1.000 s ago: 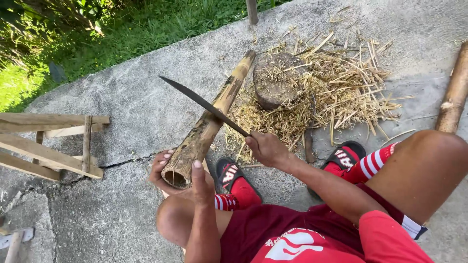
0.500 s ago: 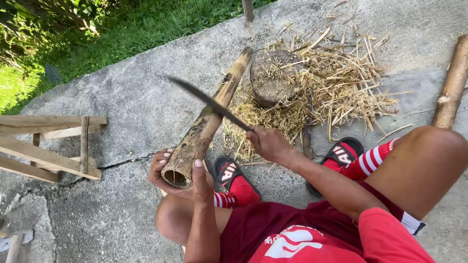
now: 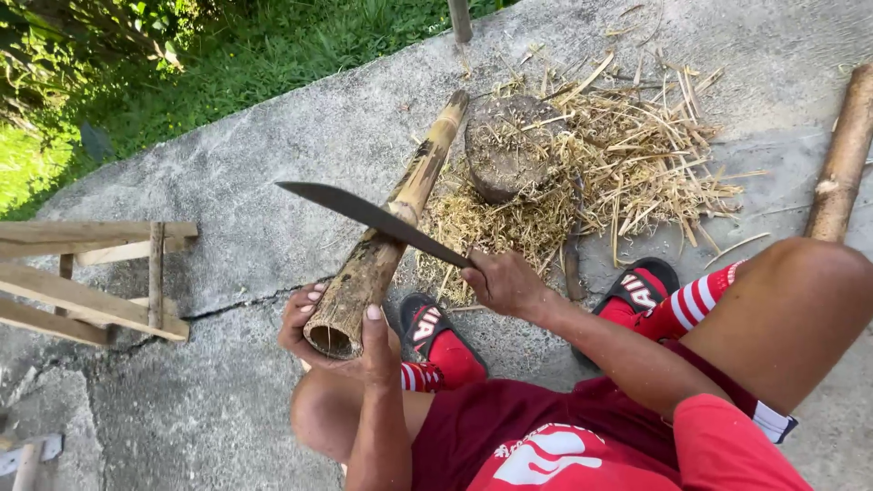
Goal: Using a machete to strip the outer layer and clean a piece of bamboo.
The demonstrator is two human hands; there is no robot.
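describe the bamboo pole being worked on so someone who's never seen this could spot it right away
On the concrete slab, beside the heap of straw-coloured shavings, a thick bamboo pole slants up toward the person. The left hand grips its hollow near end; the right hand holds a long dark blade across it. The other pole lies untouched at right.

From my remote view I saw a round grey stone [image 3: 509,145] sitting in a heap of dry straw-coloured shavings [image 3: 637,173] on cracked concrete ground [image 3: 236,182]. A wooden frame [image 3: 91,282] lay left, grass [image 3: 273,45] grew beyond, and a brown pole [image 3: 844,155] lay right.
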